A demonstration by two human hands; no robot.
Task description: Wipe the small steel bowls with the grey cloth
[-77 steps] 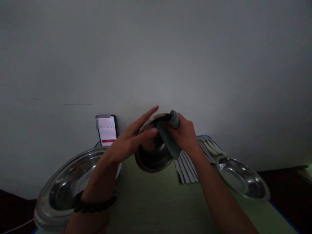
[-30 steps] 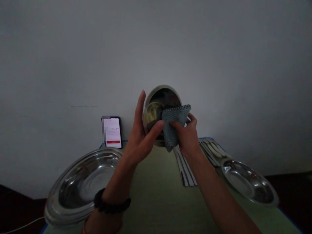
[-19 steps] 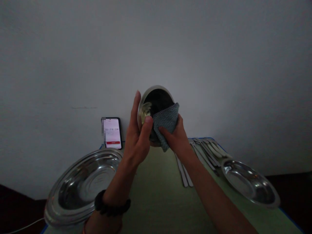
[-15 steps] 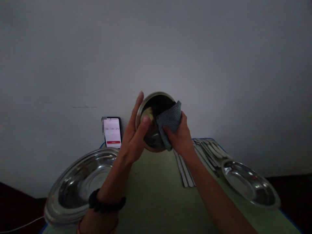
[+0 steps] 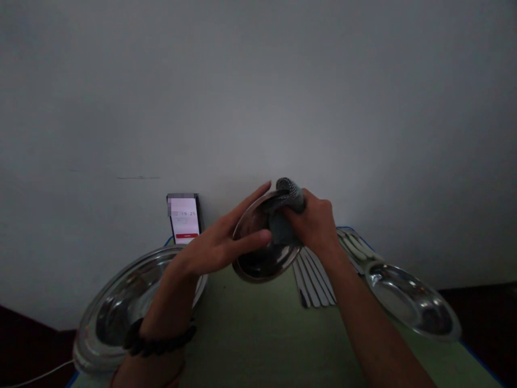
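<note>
A round, shiny steel bowl [image 5: 258, 267] is held tilted above the table, its hollow side towards me. My left hand [image 5: 226, 237] grips its left side, the thumb over the inside and the fingers behind the rim. In my right hand [image 5: 315, 221] is a bunched grey-blue cloth [image 5: 285, 226], folded over the bowl's right rim and pressed to the inside. The right fingers behind the cloth are partly hidden.
A large steel basin [image 5: 92, 345] stands at the left. Behind it a phone [image 5: 186, 218] showing a timer leans on the wall. At the right lie several knives [image 5: 315, 280], more cutlery [image 5: 355, 245] and an oval steel dish [image 5: 416, 307] on the green table [image 5: 258, 334].
The bowl has come lower and tipped further over. My left hand has turned to a flatter angle, and the cloth has moved from the bowl's inside to wrap its right rim.
</note>
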